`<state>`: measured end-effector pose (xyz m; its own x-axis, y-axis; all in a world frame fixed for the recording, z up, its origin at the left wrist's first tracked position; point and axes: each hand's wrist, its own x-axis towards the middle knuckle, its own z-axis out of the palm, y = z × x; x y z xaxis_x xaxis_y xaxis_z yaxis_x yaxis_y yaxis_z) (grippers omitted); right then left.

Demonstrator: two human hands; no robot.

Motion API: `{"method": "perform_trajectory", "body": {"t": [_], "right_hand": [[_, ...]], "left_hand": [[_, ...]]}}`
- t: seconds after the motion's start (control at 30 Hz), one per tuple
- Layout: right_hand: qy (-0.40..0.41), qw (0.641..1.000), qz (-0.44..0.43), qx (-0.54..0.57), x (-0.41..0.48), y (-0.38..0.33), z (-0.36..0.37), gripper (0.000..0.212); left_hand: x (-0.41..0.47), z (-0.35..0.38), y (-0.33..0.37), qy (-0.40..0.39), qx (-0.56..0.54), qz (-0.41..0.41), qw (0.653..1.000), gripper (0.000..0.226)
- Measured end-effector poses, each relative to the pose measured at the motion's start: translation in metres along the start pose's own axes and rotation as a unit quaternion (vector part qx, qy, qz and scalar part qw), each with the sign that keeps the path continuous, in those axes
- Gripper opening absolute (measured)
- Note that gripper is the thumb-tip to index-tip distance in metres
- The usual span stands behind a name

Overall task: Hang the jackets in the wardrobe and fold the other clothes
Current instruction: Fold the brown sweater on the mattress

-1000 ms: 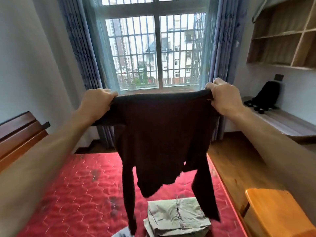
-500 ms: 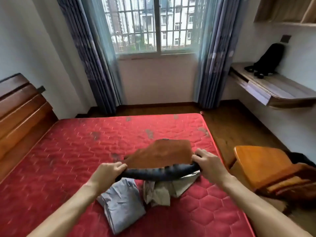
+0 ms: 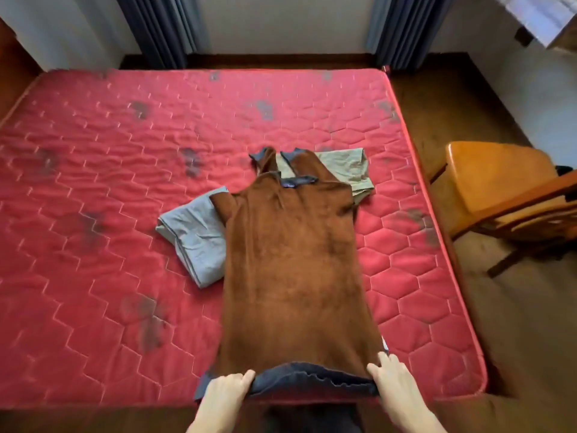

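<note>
- Left hand [image 3: 228, 390] and right hand [image 3: 395, 381] each grip a corner of the dark blue hem of the brown top [image 3: 293, 260], fingers curled over the edge
- brown top lies stretched out flat on the red mattress [image 3: 93, 182], near its right side
- it partly covers a folded grey piece [image 3: 193, 232] and a folded khaki piece [image 3: 349, 170]
- wooden chair [image 3: 499, 189] stands beside the bed

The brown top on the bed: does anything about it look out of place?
Yes. The brown top lies across two folded pieces, a grey garment on its left and a green garment under its far end, partly covering both. Its far end is bunched, not flat.
</note>
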<state>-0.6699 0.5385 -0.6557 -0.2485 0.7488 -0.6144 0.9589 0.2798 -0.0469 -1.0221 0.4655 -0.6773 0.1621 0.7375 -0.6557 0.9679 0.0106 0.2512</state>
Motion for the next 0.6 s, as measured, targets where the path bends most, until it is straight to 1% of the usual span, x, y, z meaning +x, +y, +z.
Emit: {"method": "perform_trajectory", "body": {"t": [0.03,0.07,0.1,0.13,0.17,0.23,0.27,0.3,0.33,0.43,0.5,0.6], "right_hand": [[-0.009,1.0,-0.002,-0.013,-0.001,0.001,0.008,0.055],[-0.034,0.999,0.006,-0.04,0.0,-0.001,0.007,0.052],[-0.079,0.995,-0.002,-0.053,0.0,-0.003,-0.001,0.045],[-0.103,0.994,-0.005,-0.036,0.003,-0.004,-0.005,0.038],[-0.097,0.995,-0.005,-0.021,0.011,-0.003,-0.006,0.037],[-0.12,0.992,-0.003,0.031,0.032,0.002,-0.012,0.046],[-0.119,0.991,0.001,0.056,0.047,0.006,-0.017,0.05],[-0.112,0.991,0.009,0.079,0.064,0.011,-0.023,0.053],[-0.1,0.99,0.014,0.094,0.084,0.016,-0.032,0.053],[-0.038,0.995,0.009,0.096,0.156,0.037,-0.059,0.048],[0.009,0.996,0.002,0.092,0.212,0.048,-0.085,0.048],[0.109,0.989,-0.011,0.099,0.298,0.056,-0.128,0.051]], "left_hand": [[-0.001,0.004,0.003,-0.06,-0.02,-0.019,0.998,0.051],[0.002,0.019,0.0,-0.09,-0.036,-0.021,0.995,0.049],[0.009,0.033,-0.005,-0.038,-0.018,-0.021,0.999,0.041],[0.018,0.044,-0.012,0.015,-0.014,-0.023,1.0,0.032],[0.029,0.051,-0.017,-0.013,-0.044,-0.02,0.999,0.032],[0.044,0.04,-0.01,-0.05,-0.12,-0.01,0.991,0.034],[0.05,0.019,-0.006,-0.031,-0.132,-0.03,0.99,0.039],[0.06,-0.006,0.0,-0.001,-0.14,-0.058,0.988,0.044],[0.074,-0.031,0.004,0.028,-0.14,-0.071,0.987,0.042],[0.135,-0.098,0.002,0.132,-0.133,-0.068,0.98,0.024],[0.187,-0.14,-0.004,0.198,-0.12,-0.065,0.971,0.02],[0.265,-0.2,-0.01,0.27,-0.089,-0.076,0.956,0.028]]}}
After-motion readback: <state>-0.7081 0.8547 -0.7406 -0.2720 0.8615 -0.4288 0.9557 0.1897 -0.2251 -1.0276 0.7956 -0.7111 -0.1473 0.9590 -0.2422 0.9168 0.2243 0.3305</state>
